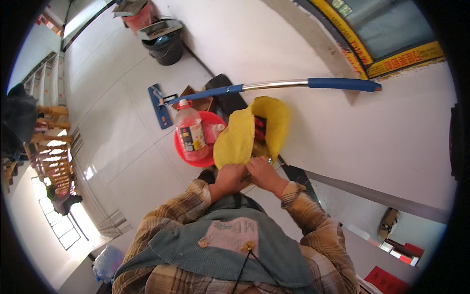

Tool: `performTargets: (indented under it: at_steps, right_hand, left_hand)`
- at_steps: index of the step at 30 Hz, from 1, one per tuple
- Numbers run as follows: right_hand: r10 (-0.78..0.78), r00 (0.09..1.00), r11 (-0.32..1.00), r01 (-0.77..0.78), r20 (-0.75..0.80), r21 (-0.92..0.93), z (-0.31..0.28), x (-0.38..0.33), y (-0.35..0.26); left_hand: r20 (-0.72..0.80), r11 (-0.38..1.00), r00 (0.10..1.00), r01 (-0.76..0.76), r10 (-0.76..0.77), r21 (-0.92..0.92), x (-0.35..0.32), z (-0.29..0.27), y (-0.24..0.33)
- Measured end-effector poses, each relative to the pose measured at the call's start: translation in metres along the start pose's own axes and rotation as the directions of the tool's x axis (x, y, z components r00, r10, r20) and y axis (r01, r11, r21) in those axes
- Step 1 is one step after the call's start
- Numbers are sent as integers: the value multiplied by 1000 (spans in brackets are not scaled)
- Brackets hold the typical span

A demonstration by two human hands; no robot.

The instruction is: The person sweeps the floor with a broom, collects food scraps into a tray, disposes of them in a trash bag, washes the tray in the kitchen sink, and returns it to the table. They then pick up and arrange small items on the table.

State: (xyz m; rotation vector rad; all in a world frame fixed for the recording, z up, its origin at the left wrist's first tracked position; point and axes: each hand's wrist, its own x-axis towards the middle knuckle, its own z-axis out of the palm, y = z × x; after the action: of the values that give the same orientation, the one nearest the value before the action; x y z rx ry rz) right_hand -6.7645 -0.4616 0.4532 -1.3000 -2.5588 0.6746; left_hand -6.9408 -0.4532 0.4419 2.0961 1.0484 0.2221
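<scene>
Yellow cloth (pixel 237 134): near edge in fingers (pixel 258 167); floor (pixel 122 157) leftward.

1 head-worn fisheye looks down, near the hands (pixel 230 178).

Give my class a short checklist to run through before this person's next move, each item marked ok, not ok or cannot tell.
1. Left hand gripping the yellow cloth: ok, fingers closed on its near edge.
2. Right hand gripping too: ok, close beside the left.
3. Cloth spread flat: not ok, it is bent and folded over.
4. Red screw cap on the large clear plastic bottle in the red basin: ok, in place.
5. Hands clear of the blue flat mop: ok, its handle lies beyond them.
6. Cloth damp or dry: cannot tell.
</scene>
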Motion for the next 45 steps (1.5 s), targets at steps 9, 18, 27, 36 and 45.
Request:
performTargets:
  at_steps: [9, 18, 27, 36, 45]
  right_hand:
    - [-75, 997, 986, 78, 24, -146, 7, -11, 12]
    - [-136, 985, 979, 150, 106, -137, -18, -14, 0]
    - [-289, 944, 940, 311, 161, -138, -23, 2, -14]
    - [-295, 939, 930, 325, 179, -174, -36, 20, -18]
    - [-187, 968, 940, 226, 169, -254, -43, 28, -23]
  left_hand:
    - [7, 677, 965, 190, -264, -711, 7, 13, -47]
    - [297, 244, 816, 459, -496, -854, 9, -6, -71]
    - [275, 589, 961, 242, -36, -771, 21, 12, -44]
    - [40, 936, 985, -145, 166, -320, 40, 7, -40]
    - [22, 913, 1000, -22, 14, 408, 56, 15, -38]
